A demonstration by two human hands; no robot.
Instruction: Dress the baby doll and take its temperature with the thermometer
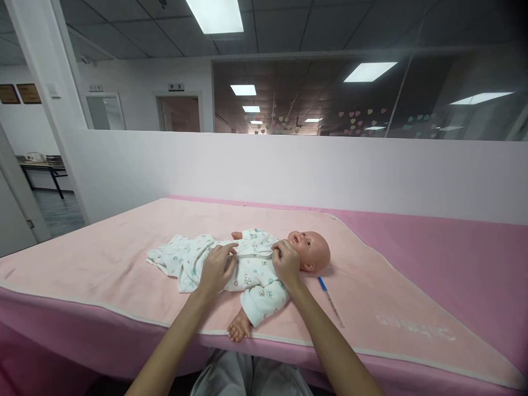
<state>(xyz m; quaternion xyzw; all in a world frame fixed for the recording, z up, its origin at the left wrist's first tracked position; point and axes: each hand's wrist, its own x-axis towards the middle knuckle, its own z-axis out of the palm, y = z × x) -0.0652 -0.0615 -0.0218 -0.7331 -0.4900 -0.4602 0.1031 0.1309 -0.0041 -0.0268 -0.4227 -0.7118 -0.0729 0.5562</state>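
A baby doll (310, 250) lies on its back with its head to the right. It wears white baby clothes (252, 273) with a small print, and a front seam or edge runs along the chest. My right hand (286, 263) is closed at the collar by the doll's chin, its fingers pinching the cloth. Over the doll's waist rests my left hand (218, 268), fingers apart and thumb spread, with nothing visibly gripped. Towards me, one doll hand (239, 325) sticks out of its sleeve. A thin clear thermometer-like stick with a blue end (322, 284) lies beside the head.
The doll lies on a peach pad (396, 300) with a pale border, over a pink cover (466, 247). A low white wall (330, 173) stands behind, with windows above it. At far left, a desk (45, 166) shows through an opening.
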